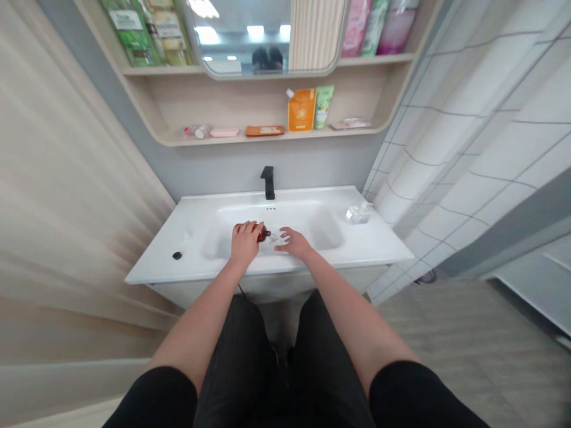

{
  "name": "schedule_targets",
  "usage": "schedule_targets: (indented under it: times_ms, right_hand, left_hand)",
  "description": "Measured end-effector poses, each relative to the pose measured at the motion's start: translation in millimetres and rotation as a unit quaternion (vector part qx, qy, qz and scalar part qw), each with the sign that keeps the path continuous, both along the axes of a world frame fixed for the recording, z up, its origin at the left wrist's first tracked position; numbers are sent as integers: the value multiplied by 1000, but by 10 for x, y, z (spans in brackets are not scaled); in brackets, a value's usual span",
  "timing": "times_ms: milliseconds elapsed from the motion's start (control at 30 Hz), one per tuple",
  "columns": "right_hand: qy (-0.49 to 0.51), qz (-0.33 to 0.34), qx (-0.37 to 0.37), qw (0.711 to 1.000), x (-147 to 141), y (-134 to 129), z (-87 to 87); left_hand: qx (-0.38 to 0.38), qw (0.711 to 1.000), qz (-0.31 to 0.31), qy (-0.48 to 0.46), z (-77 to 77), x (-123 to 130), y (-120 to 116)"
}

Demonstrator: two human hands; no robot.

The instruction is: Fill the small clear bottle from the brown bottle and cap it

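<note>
My left hand is wrapped round a reddish-brown bottle over the white sink basin. The bottle lies tilted on its side, its dark neck pointing right. Just right of that neck, my right hand is held with its fingers spread and slightly curled. Something whitish or clear shows between the bottle's mouth and my right fingers; it is too small to make out. A round black cap rests on the left part of the white countertop.
A black faucet stands behind the basin. At the counter's right is a clear pump bottle. Above, a wooden shelf holds an orange pouch, a green tube and small packets, below a mirror. A curtain hangs at left.
</note>
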State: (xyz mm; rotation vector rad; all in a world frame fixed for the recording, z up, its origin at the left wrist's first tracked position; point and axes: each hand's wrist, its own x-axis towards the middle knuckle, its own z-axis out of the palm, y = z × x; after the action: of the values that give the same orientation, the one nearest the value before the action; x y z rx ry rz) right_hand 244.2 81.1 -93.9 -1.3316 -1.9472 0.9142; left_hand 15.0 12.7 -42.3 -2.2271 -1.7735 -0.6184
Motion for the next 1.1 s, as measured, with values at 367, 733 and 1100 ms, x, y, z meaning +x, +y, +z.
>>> schedule_targets:
  times_ms: [367, 733, 1100]
  right_hand:
    - [-7, 1, -12, 1000, -8, -24, 55]
    - [-10, 2, -14, 1000, -4, -47, 99]
    - [5, 1, -16, 1000, -6, -69, 125]
  left_hand:
    - [-6, 1000, -1, -3, 15, -1, -8]
    - [5, 1000, 4, 13, 41, 17, -37]
    - [3, 999, 10, 33, 69, 36, -63]
